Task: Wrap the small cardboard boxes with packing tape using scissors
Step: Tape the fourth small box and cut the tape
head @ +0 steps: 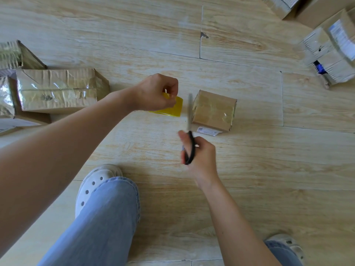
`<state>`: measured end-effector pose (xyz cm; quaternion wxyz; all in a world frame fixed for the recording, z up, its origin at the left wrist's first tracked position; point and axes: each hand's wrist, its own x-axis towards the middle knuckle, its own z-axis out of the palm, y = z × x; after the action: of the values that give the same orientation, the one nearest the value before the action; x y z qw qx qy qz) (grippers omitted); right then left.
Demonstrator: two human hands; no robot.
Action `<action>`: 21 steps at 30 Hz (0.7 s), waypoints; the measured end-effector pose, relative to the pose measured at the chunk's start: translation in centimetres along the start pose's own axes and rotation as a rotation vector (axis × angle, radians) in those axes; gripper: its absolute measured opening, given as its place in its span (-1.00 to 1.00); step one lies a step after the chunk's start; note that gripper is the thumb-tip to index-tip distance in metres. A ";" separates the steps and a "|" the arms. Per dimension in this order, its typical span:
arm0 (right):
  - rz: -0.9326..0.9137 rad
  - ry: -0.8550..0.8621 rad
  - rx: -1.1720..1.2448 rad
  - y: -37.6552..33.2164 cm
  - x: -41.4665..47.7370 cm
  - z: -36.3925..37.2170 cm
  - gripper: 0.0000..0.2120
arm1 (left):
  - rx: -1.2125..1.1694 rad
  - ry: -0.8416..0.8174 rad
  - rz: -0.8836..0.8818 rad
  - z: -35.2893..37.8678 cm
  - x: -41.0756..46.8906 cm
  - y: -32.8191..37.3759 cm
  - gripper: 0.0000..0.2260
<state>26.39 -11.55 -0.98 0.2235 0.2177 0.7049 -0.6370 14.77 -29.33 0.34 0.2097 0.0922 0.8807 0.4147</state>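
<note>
A small cardboard box [214,110] with glossy tape over it sits on the wooden floor, a white label poking out under its near edge. Left of it, my left hand [156,92] grips a yellowish roll of packing tape [173,107], held above the floor. My right hand [199,152] holds black-handled scissors [189,129] with the blades pointing away from me, in the gap between the roll and the box. The blades are blurred, so whether they are apart is unclear.
Taped cardboard boxes [57,90] lie stacked at the left edge. More boxes with white labels [330,52] are piled at the top right. My knee in jeans [101,217] and a white clog [96,181] are near the bottom centre, another shoe [286,246] at the bottom right.
</note>
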 end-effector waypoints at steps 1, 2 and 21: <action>0.001 0.027 -0.005 -0.1 0.2 -0.7 -0.60 | 0.007 -0.007 0.009 -0.1 -0.1 -0.1 -0.92; -0.006 0.038 -0.030 -0.1 0.4 -1.5 -0.58 | 0.023 -0.013 0.013 -0.3 -0.2 -0.4 -0.91; -0.030 -0.095 -0.309 0.8 0.6 -2.9 -0.29 | 0.390 -0.224 0.074 2.8 -0.3 -1.8 -0.20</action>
<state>26.30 -8.59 -1.67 0.2777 0.1397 0.7864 -0.5338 16.33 -28.63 -2.56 0.2688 0.2089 0.9114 0.2310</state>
